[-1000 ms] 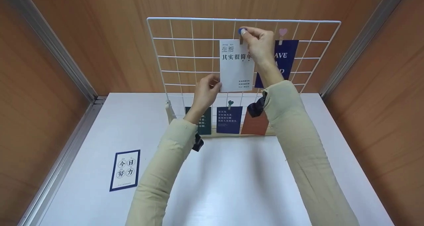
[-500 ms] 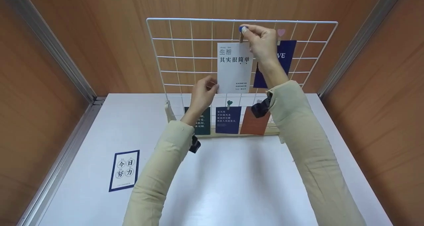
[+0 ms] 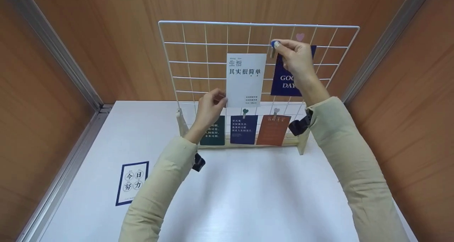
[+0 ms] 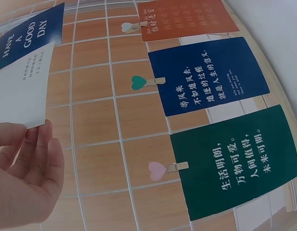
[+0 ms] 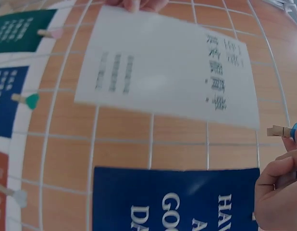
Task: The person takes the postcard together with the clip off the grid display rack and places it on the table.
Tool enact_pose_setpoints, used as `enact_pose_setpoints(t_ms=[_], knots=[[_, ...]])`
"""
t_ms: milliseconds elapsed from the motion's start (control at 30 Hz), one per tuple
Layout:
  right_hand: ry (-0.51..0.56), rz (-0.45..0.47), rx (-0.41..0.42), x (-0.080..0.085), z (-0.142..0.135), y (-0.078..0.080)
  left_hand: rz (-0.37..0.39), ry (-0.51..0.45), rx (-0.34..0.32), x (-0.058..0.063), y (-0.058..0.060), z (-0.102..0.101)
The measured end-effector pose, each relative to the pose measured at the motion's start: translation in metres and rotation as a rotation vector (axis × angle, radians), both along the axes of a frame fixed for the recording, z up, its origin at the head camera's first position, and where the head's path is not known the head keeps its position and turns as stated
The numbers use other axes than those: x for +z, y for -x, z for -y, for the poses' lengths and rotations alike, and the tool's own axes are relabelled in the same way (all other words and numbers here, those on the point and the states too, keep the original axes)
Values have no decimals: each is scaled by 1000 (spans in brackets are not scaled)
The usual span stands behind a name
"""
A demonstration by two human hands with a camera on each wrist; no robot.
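My left hand point(image 3: 209, 109) pinches a white card point(image 3: 245, 84) with black print by its lower left edge, in front of the white wire grid rack point(image 3: 248, 23). My right hand point(image 3: 298, 61) pinches a small wooden clothespin point(image 5: 279, 131) with a blue disc on its end, up and to the right of the card. The clothespin and the white card are apart. Behind the right hand hangs a navy card point(image 3: 282, 72) reading "good day", under a pink heart clip point(image 3: 300, 37).
Along the grid's lower part hang a green card point(image 4: 235, 163), a blue card point(image 4: 211, 77) and an orange card point(image 4: 187, 19), each with a heart clip. A blue-bordered card point(image 3: 131, 178) lies on the white table point(image 3: 88, 146), partly behind the left sleeve.
The white card has come down and slightly left with my left hand. My right hand has moved right and down with the clothespin, which has come away from the card's top edge.
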State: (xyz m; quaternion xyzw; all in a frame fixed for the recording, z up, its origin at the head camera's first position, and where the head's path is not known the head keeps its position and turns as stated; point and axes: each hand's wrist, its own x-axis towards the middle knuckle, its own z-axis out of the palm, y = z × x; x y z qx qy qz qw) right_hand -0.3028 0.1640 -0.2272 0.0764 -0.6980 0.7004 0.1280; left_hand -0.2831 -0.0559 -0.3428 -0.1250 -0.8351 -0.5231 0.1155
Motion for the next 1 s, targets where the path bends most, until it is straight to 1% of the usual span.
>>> enact_pose_setpoints(t_ms=[167, 300, 433, 700, 867, 1000], knots=[[20, 18, -4, -10, -18, -3, -5, -4, -18, -3, -6, 10], [49, 19, 4, -17, -32, -6, 50, -13, -18, -6, -13, 20], [52, 22, 13, -24, -46, -11, 104, -24, -13, -10, -20, 31], [34, 27, 25, -37, -72, -26, 130, -73, -26, -18, -33, 56], [23, 35, 37, -46, -87, -34, 154, -85, -24, -24, -41, 71], [42, 31, 48, -53, -98, -41, 164, -82, -30, -29, -48, 81]])
